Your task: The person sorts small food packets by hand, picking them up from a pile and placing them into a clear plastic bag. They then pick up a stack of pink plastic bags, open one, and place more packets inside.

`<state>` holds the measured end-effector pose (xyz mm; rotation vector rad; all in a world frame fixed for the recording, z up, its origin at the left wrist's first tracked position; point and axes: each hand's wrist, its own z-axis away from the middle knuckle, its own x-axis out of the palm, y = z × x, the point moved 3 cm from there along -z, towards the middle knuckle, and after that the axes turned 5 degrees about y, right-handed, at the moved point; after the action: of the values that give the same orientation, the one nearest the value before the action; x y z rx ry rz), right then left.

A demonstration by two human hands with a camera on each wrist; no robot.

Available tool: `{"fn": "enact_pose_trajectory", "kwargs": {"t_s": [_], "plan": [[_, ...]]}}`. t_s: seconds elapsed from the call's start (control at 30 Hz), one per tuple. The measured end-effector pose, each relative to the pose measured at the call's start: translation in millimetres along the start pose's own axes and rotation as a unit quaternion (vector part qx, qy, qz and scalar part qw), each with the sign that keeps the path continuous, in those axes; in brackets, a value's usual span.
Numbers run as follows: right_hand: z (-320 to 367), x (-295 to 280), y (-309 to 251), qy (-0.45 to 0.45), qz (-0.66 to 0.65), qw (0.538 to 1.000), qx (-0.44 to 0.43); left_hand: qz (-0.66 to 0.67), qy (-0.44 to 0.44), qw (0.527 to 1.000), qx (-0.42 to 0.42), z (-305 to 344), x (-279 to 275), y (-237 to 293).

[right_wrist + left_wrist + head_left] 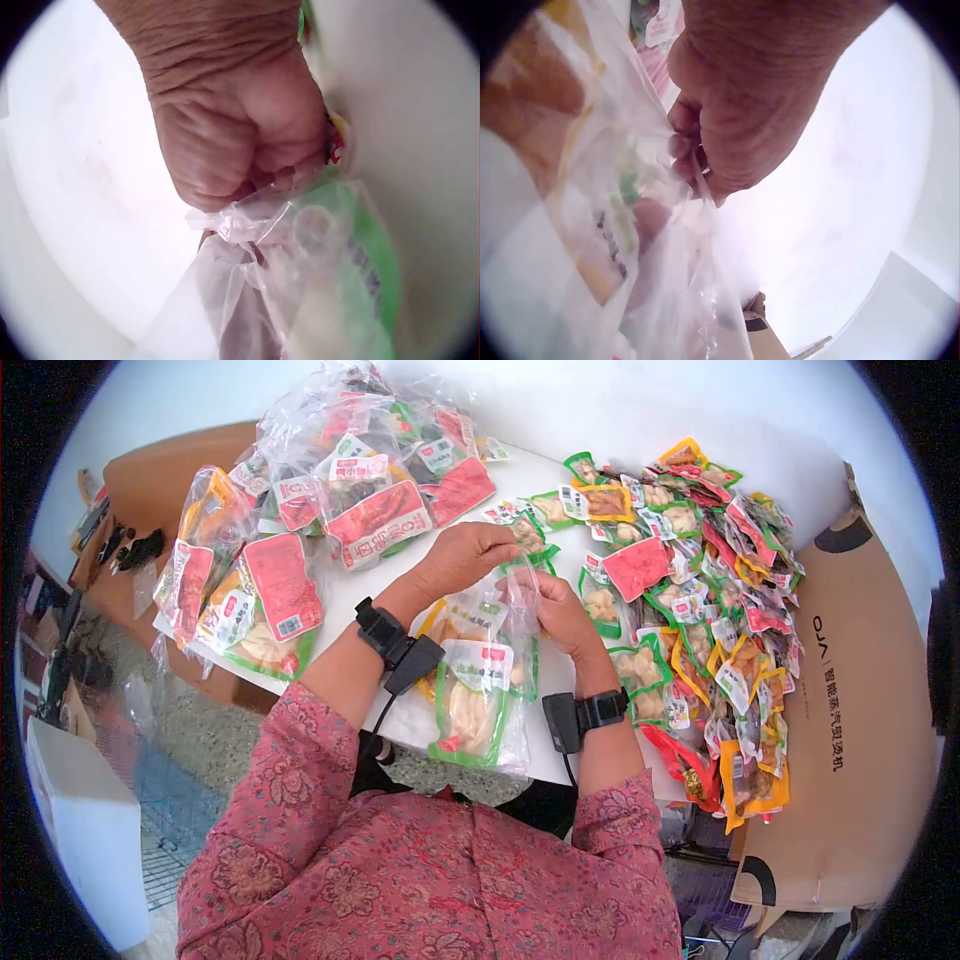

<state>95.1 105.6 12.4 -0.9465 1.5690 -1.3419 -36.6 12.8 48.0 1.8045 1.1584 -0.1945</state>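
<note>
Clear bag, neck held by both hands, over the white table.
Head view: left hand pinches film up top; right hand grips the neck just beside it; food packs inside, pack pile to the right, filled bags to the left. Left wrist view: fingers curled, pinching film; can't tell thumb placement. Right wrist view: fingers curled round bunched film. My read: let packs sit low, anchor neck with one hand, work film with the other; no yanking, film could tear.
</note>
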Motion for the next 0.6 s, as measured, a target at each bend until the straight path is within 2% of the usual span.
{"fn": "enact_pose_trajectory", "kwargs": {"t_s": [0.1,0.17,0.2,0.27,0.3,0.33,0.37,0.43,0.5,0.53,0.6], "plan": [[-0.1,-0.6,0.3,0.004,-0.010,1.000,0.009,-0.008,-0.013,0.999,-0.029,0.7,6.8,-8.9],[-1.6,-1.9,1.8,0.059,-0.004,0.998,-0.010,-0.005,-0.011,0.999,-0.041,3.1,11.4,-12.7],[-2.3,-3.7,1.8,0.059,0.001,0.998,-0.008,-0.006,-0.010,0.998,-0.054,4.0,12.7,-14.4],[-4.4,-11.4,-2.7,0.148,0.113,0.982,-0.018,-0.006,-0.010,0.999,-0.053,4.7,13.6,-16.8],[-4.2,-15.7,-7.5,0.146,0.117,0.982,-0.017,-0.009,-0.014,0.998,-0.053,5.7,13.4,-18.3],[-0.8,-28.4,-17.8,0.214,0.276,0.937,-0.031,-0.006,-0.011,0.998,-0.055,6.3,13.2,-20.3],[4.7,-38.7,-31.7,0.274,0.426,0.861,-0.044,-0.008,-0.006,0.999,-0.043,6.0,13.1,-20.8],[17.0,-56.5,-55.1,0.291,0.599,0.742,0.073,-0.006,0.001,0.999,-0.034,6.0,14.1,-22.7],[27.0,-82.5,-54.4,0.233,0.703,0.656,0.145,-0.005,-0.016,0.999,-0.032,5.7,17.2,-23.9],[32.7,-91.5,-53.1,0.228,0.711,0.650,0.143,0.003,-0.009,0.999,-0.035,7.5,18.2,-24.5],[44.2,-104.8,-40.8,0.202,0.739,0.606,0.215,0.030,-0.018,0.999,-0.029,8.0,21.8,-24.4]]}}
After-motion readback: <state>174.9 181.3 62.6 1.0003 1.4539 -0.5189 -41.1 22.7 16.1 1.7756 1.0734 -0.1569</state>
